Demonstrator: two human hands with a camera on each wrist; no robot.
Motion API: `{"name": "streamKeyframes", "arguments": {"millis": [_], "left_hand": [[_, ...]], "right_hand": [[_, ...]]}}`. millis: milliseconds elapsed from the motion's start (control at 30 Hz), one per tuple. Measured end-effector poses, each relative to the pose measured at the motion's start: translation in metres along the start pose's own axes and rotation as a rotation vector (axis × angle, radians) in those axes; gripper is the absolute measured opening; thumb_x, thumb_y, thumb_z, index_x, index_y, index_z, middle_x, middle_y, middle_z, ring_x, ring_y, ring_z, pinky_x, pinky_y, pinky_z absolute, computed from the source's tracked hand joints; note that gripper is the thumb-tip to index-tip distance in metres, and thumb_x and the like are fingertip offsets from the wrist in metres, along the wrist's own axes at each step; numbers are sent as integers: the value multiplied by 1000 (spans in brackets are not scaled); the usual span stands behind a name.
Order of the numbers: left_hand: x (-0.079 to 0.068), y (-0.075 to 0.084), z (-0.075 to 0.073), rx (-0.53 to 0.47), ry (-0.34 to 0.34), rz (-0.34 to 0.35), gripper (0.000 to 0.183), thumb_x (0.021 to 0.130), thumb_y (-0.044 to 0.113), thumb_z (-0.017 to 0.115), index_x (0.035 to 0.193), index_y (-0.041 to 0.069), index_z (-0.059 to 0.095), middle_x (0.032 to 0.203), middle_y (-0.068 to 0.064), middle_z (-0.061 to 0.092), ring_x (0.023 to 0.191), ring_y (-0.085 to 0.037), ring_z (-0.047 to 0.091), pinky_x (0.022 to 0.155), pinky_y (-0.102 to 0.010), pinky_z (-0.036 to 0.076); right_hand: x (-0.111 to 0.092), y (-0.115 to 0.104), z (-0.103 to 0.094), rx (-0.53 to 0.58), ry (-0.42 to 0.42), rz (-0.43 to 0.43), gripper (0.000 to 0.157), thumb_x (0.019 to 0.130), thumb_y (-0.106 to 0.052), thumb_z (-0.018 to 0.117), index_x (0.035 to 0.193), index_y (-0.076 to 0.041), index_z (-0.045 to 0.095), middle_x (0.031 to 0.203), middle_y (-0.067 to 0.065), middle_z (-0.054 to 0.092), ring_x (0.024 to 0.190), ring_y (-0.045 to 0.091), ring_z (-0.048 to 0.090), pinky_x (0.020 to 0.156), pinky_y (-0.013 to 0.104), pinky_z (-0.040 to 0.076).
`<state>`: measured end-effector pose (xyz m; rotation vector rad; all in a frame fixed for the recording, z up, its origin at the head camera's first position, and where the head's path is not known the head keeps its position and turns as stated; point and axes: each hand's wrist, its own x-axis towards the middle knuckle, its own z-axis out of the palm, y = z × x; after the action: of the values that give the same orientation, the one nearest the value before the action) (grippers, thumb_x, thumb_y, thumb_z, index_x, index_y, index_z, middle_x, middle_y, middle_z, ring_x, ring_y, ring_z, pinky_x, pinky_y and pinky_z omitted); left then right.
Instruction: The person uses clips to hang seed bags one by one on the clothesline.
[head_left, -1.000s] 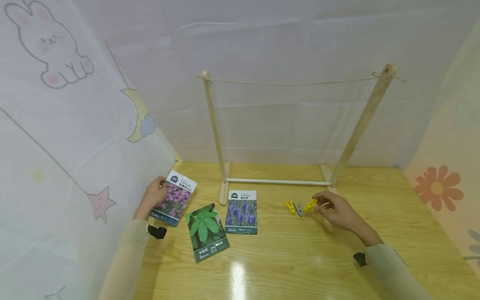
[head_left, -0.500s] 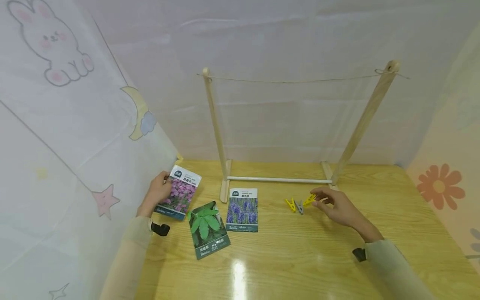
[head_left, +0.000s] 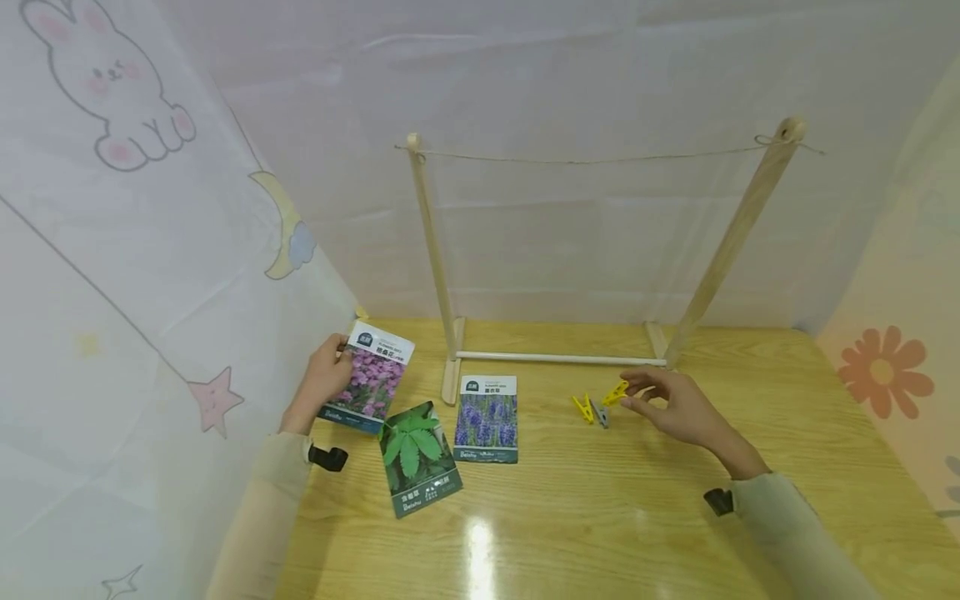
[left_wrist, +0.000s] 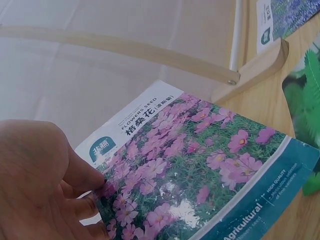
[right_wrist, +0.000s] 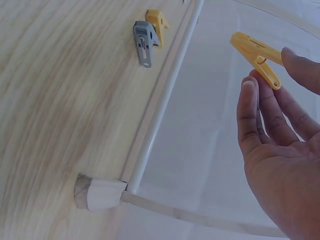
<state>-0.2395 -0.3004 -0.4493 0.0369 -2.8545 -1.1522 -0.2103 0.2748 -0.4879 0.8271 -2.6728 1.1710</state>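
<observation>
My left hand (head_left: 326, 373) pinches the left edge of a seed packet (left_wrist: 170, 160) with pink flowers, thumb on its front, and the packet tilts above the table. In my right hand (head_left: 675, 408) a yellow clothespin (right_wrist: 257, 54) is pinched between thumb and fingers, raised over the table. A second yellow clothespin (head_left: 583, 407) and a grey clothespin (right_wrist: 144, 44) lie close together just left of that hand. Two more seed packets rest on the table: one with a green leaf (head_left: 417, 458), partly overlapped by the pink one in the head view, and one with purple flowers (head_left: 486, 419).
Behind the packets stands a wooden frame (head_left: 433, 242) with two posts, a white bottom rod (head_left: 562, 358) and a thin string (head_left: 577, 161) tied between the post tops. Printed cloth (head_left: 600, 250) hangs behind and on both sides of the wooden table (head_left: 570, 517).
My left hand has lifted the pink-flower packet a little, up and to the right. The right hand has raised its yellow clothespin slightly away from the other two.
</observation>
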Motion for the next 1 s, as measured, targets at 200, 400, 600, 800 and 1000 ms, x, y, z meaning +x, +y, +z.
{"name": "streamKeyframes", "arguments": {"millis": [200,400,600,800,1000], "left_hand": [[-2,13,3,-14,18,20,31,105,14,37,127,-4,50,124,-29,58,96,-36,62,73,-42,53],[-3,21,6,-34,26,25,29,106,16,39,123,-2,53,122,-27,59,95,-35,64,71,-41,53],[-3,24,8,-82,11,25,30,106,19,41,126,0,53,127,-26,58,101,-38,65,70,-39,55],[-1,31,9,-98,17,41,29,105,20,47,126,1,56,127,-24,59,107,-41,65,75,-43,57],[1,42,9,-115,37,57,31,104,19,52,127,-1,58,126,-24,62,112,-44,64,84,-50,58]], "right_hand": [[4,-6,-4,11,-2,-12,35,94,-14,71,128,-9,64,108,5,70,93,18,67,78,30,58],[11,-13,-8,30,-13,-38,37,94,-11,71,130,-10,62,110,5,70,96,14,66,79,28,58],[19,-20,-14,62,-50,-30,33,96,-14,69,129,-11,63,111,3,70,97,14,66,81,29,58],[26,-26,-19,78,-66,-11,36,98,-16,67,131,-5,62,113,4,68,98,17,65,82,29,57],[36,-35,-26,76,-60,-5,37,98,-17,66,133,-8,60,117,6,68,100,20,66,83,29,57]]}}
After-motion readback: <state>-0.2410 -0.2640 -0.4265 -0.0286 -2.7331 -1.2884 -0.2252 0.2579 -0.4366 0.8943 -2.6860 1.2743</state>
